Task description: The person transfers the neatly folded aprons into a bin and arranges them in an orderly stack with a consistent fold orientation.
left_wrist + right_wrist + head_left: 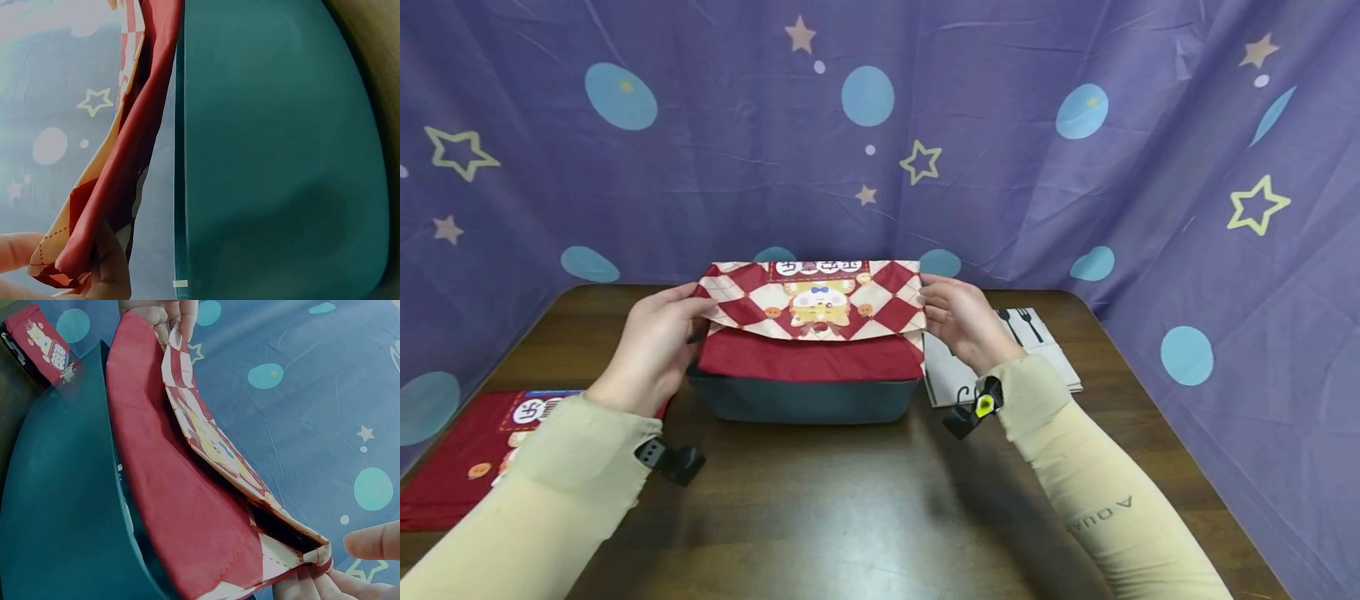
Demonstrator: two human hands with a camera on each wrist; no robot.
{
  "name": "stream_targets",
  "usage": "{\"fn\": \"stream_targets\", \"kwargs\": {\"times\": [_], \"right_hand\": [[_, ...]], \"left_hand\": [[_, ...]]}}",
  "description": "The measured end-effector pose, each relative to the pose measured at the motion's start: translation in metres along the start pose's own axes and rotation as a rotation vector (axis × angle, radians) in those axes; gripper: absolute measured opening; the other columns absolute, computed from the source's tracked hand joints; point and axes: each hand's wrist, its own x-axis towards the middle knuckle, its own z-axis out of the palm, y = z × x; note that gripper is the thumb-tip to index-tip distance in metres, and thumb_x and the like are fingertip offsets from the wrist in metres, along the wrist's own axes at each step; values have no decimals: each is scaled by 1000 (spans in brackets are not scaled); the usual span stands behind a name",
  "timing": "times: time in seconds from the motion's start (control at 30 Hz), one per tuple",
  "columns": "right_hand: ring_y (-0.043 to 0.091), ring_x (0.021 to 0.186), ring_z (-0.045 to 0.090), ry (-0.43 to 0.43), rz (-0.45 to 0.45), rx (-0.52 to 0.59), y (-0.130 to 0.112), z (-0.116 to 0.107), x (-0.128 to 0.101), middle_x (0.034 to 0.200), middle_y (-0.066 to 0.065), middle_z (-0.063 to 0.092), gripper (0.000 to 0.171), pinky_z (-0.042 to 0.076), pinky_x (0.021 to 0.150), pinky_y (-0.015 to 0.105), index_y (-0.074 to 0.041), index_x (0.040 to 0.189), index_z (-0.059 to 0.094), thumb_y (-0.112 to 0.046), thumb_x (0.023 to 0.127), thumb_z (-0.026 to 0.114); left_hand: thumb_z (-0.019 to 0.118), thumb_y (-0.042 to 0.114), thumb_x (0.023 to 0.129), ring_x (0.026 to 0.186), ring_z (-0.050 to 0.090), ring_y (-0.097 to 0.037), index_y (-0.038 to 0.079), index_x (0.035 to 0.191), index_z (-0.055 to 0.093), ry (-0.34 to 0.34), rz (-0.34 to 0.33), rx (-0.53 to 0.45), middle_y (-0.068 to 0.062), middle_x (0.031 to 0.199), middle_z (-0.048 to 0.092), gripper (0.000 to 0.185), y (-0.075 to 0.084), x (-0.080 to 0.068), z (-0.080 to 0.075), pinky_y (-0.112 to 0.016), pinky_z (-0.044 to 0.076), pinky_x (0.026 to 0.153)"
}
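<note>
A folded red-and-cream diamond-patterned cloth (820,358) with a cartoon animal print is stretched level between the two hands, over a dark teal bin (808,402). Its printed part lies folded over a plain red layer. At the left end, my left hand (651,342) pinches the cloth's corner, as the left wrist view shows. My right hand (958,317) holds the opposite end, with its fingers under the corner and one digit apart from the cloth in the right wrist view. Right beside the cloth's lower edge runs the bin's rim (119,469). The bin's inside is mostly hidden.
Another red cloth (452,467) with a similar print lies on the table (820,517) at the left, partly under the left arm. To the right of the bin lies a folded white cloth (1052,358) with black cutlery prints. A purple star-patterned curtain (1000,208) hangs behind.
</note>
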Motion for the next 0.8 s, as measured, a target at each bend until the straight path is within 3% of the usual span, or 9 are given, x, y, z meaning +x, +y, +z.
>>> {"fn": "stream_targets", "kwargs": {"times": [0.07, 0.3, 0.47, 0.63, 0.73, 0.8], "right_hand": [[12, 84, 61, 3, 1, 1, 1, 0, 2, 113, 5, 57, 50, 53, 81, 24, -6, 148, 42, -4, 98, 48], [15, 97, 59, -19, 0, -5, 2, 0, 5, 120, 7, 56, 50, 50, 89, 27, -7, 149, 40, -5, 100, 45], [16, 100, 59, -25, -2, -7, 4, 3, 8, 121, 8, 56, 49, 48, 94, 29, -6, 150, 39, -5, 101, 43], [17, 100, 58, -15, 0, -9, 5, 7, 10, 117, 8, 55, 49, 48, 96, 31, -5, 149, 40, -4, 100, 43], [20, 108, 57, -19, 0, -16, 6, 8, 11, 129, 12, 54, 49, 46, 103, 34, -4, 150, 38, -4, 101, 42], [23, 117, 54, -27, 5, -17, 7, 9, 12, 140, 15, 50, 50, 42, 109, 37, -4, 151, 36, -4, 101, 41]], "left_hand": [[47, 21, 102, 113, 46, -7, 6, 159, 6, 8, 0, -13, -11, 163, 19, 72, -1, -1, 2, -46, 31, 118], [47, 24, 102, 130, 42, -15, 6, 159, 10, 17, 33, 18, -11, 165, 19, 70, -4, -1, 6, -46, 30, 119], [46, 25, 103, 144, 29, -22, 5, 159, 9, 9, 34, 44, -10, 166, 16, 69, -6, 1, 7, -49, 26, 121], [47, 27, 103, 134, 39, -17, 5, 159, 12, 4, 22, 53, -11, 163, 22, 69, -8, 1, 5, -43, 36, 113], [48, 28, 102, 128, 42, -14, 5, 159, 12, 1, 24, 61, -11, 162, 24, 70, -7, 1, 4, -37, 40, 104], [48, 29, 102, 132, 40, -16, 5, 159, 10, -4, 25, 66, -10, 164, 21, 72, -6, 1, 4, -39, 40, 107]]}}
